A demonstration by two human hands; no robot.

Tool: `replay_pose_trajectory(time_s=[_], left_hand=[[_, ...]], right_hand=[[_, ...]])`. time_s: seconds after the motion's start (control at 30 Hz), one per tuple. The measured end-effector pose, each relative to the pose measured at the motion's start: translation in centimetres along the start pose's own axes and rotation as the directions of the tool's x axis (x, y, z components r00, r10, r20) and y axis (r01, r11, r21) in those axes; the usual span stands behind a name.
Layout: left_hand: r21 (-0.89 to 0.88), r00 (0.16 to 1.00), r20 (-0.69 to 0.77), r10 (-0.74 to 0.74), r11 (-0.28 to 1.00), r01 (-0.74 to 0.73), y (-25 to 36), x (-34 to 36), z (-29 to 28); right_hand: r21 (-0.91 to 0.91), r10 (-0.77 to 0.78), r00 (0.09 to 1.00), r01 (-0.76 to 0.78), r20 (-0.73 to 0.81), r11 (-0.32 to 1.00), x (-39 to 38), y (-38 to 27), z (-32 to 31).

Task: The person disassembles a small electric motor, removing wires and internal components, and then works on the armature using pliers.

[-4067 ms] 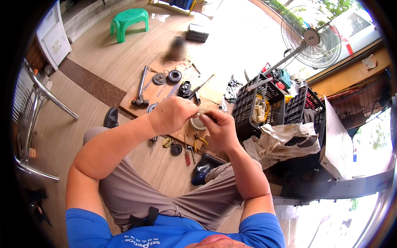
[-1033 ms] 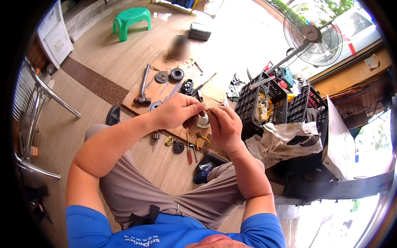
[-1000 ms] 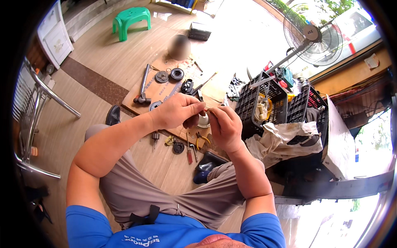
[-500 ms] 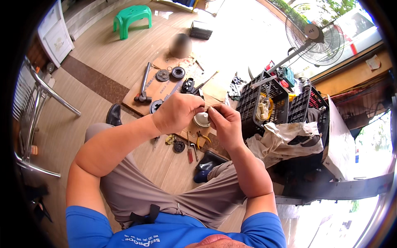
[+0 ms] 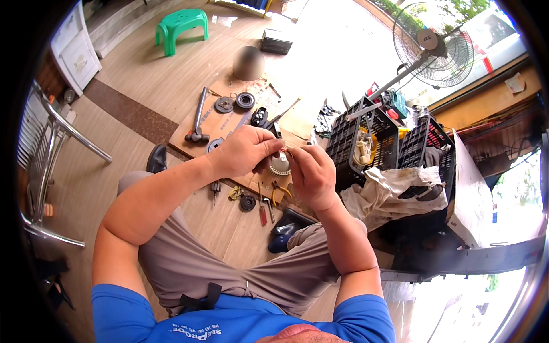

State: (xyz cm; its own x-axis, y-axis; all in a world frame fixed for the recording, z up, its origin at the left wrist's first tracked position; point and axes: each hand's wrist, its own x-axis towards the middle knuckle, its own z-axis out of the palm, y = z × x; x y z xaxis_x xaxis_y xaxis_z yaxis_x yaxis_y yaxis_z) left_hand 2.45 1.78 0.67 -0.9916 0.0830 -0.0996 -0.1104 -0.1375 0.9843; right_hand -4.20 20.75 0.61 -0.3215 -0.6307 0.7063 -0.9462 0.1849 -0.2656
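My left hand [image 5: 247, 151] and my right hand [image 5: 313, 174] meet in front of me, fingers pinched together. Between the fingertips shows a bit of something small and reddish, too small to name. Just below them is a pale grey, cone-shaped part with a finned rim [image 5: 280, 166], partly covered by my right fingers. Around my hands, on a flattened cardboard sheet [image 5: 229, 123], are a hammer [image 5: 198, 123], a round grey disc [image 5: 223, 104], a black ring-shaped part [image 5: 245, 101] and a black housing [image 5: 259, 118]. A round part by my left wrist is half hidden.
Pliers with orange handles [image 5: 278, 193], a red-handled screwdriver [image 5: 262, 211] and a black round part [image 5: 247, 202] lie near my feet. Black crates [image 5: 357, 148] with a pale cloth [image 5: 377, 191] and a standing fan [image 5: 429, 43] are at right. A green stool [image 5: 182, 26] stands far left.
Both hands have shifted slightly at the same spot, and my right fingers have curled further in. Something reddish now shows between the fingertips.
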Motion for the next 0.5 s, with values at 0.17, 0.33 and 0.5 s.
replay_pose_trajectory(time_s=[0.17, 0.33, 0.5], left_hand=[[0.514, 0.938, -0.050, 0.342, 0.814, -0.270, -0.6, -0.1, 0.3], [0.704, 0.816, 0.048, 0.575, 0.561, -0.437, -1.0, -0.2, 0.3], [0.797, 0.728, 0.262, 0.634, 0.283, -0.534, -1.5, -0.4, -0.6]], right_hand=[[0.148, 0.259, 0.963, -0.268, 0.077, 0.952, 0.3, -1.0, 0.1], [0.337, 0.484, 0.851, -0.526, 0.205, 0.781, -0.1, -0.7, 0.2], [0.433, 0.597, 0.624, -0.781, 0.504, 0.451, -0.5, 0.2, 0.0]])
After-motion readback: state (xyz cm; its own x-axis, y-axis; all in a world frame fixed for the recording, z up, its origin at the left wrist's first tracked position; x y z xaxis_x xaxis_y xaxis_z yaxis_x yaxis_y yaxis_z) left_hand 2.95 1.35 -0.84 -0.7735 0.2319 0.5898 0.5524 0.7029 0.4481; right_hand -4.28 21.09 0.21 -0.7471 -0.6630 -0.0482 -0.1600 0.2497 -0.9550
